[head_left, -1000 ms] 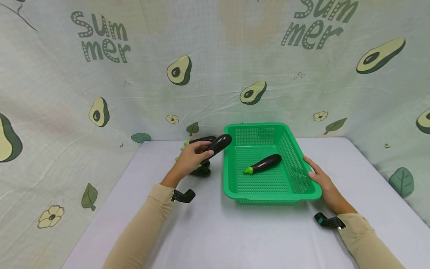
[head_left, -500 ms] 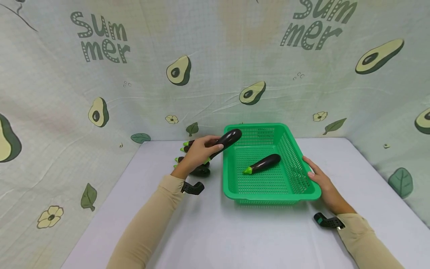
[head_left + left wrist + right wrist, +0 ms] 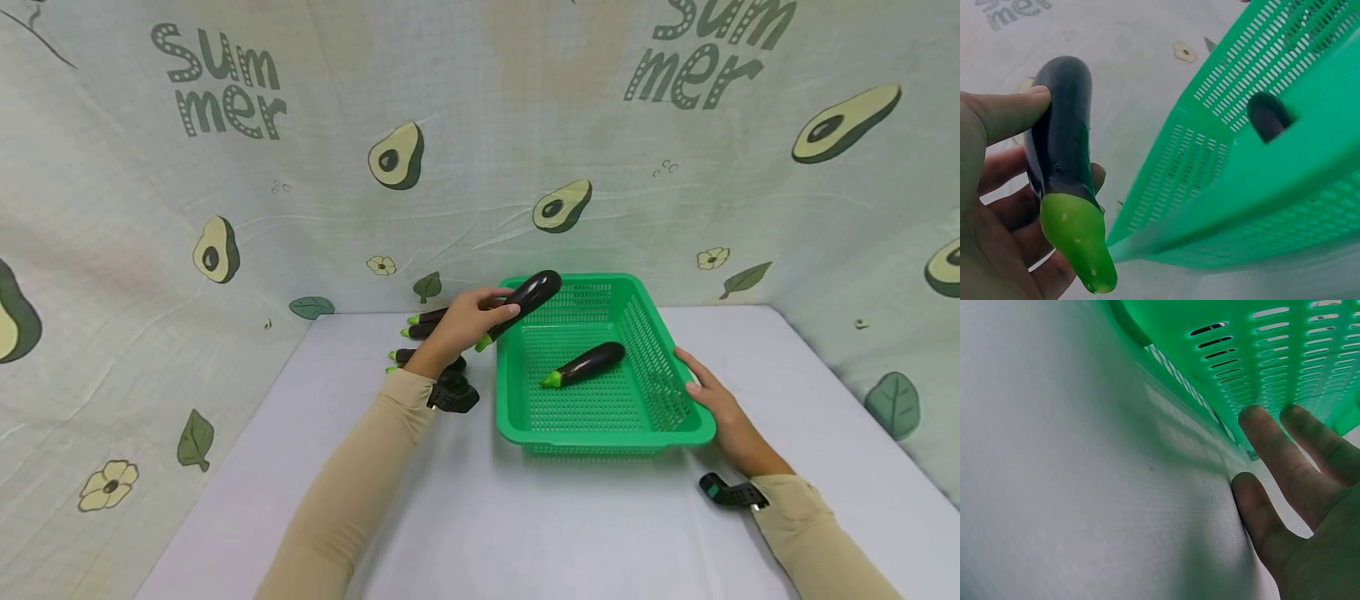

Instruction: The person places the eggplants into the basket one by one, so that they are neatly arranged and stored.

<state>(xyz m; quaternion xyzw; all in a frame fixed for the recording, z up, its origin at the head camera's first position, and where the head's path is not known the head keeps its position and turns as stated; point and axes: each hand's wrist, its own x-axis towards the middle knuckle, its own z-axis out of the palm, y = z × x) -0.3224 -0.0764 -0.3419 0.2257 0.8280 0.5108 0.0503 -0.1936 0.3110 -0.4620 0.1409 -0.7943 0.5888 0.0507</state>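
In the head view my left hand (image 3: 472, 321) holds a dark purple eggplant (image 3: 534, 293) over the left rim of a green plastic basket (image 3: 512, 425). The left wrist view shows thumb and fingers round its body, the green stem end (image 3: 1079, 240) pointing down. Inside the basket lies a second eggplant (image 3: 594, 365), its stem toward the left. My right hand (image 3: 723, 408) rests at the basket's right side, thumb at the rim. Seen from the right wrist, nearly straight fingers (image 3: 1291, 469) reach to the slotted outer wall (image 3: 1241, 350), and the lowest finger is by the white tablecloth.
Several more eggplants (image 3: 422, 331) lie left of the basket, partly hidden behind my left hand and wrist. The white table (image 3: 570, 533) ends at a patterned cloth backdrop (image 3: 465, 217) close behind the basket. Each wrist carries a black camera mount (image 3: 453, 396).
My left hand has carried the eggplant rightward and away from me, from beside the other eggplants to over the basket's left rim. The right hand and the basket have stayed in place.
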